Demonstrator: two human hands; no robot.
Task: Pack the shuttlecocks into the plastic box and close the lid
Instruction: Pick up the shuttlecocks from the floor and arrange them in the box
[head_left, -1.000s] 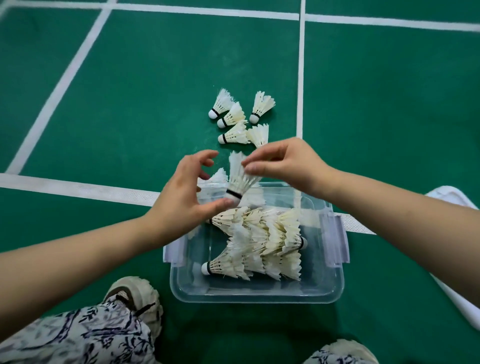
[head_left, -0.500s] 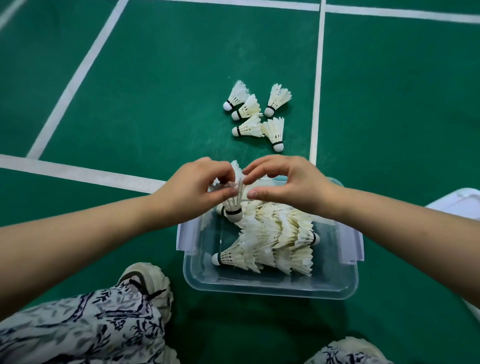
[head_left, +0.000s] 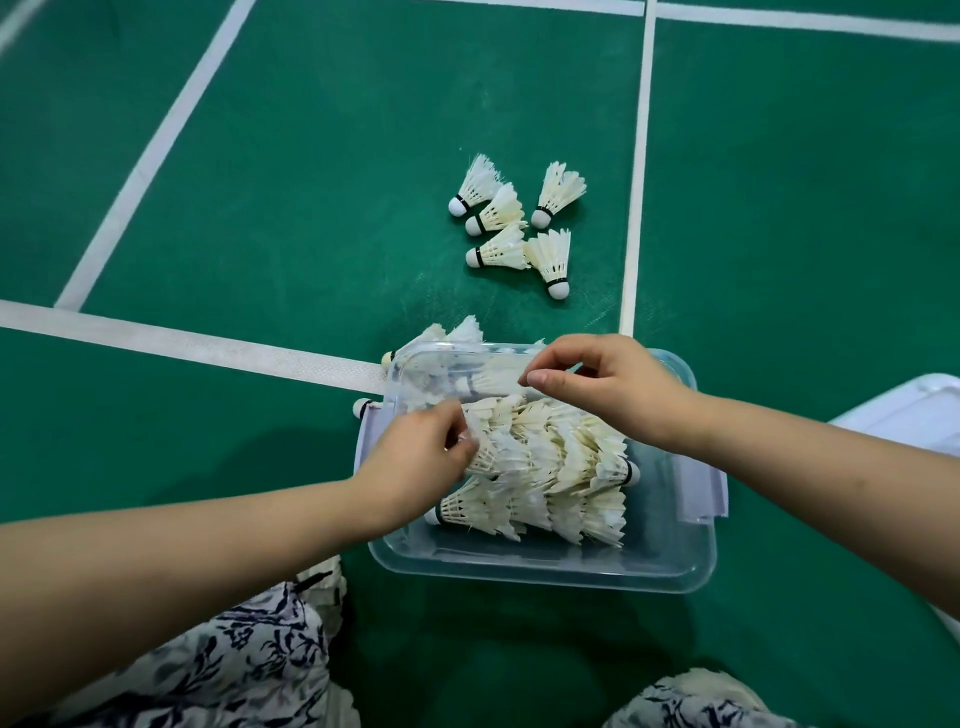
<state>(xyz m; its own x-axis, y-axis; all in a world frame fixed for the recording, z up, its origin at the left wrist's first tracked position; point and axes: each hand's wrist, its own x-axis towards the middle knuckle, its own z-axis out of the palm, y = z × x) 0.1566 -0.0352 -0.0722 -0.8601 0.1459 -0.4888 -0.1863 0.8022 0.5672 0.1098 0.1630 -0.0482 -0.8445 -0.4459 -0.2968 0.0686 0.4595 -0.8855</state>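
Left hand (head_left: 415, 460) pinching shuttlecock (head_left: 491, 457), right hand (head_left: 610, 389) curled

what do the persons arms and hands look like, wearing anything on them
The left forearm and right forearm are bare to the frame edge, with no sleeves in view. The left hand and right hand wear no gloves, and no ring, watch or bracelet shows. The visible nails look short and unpainted.
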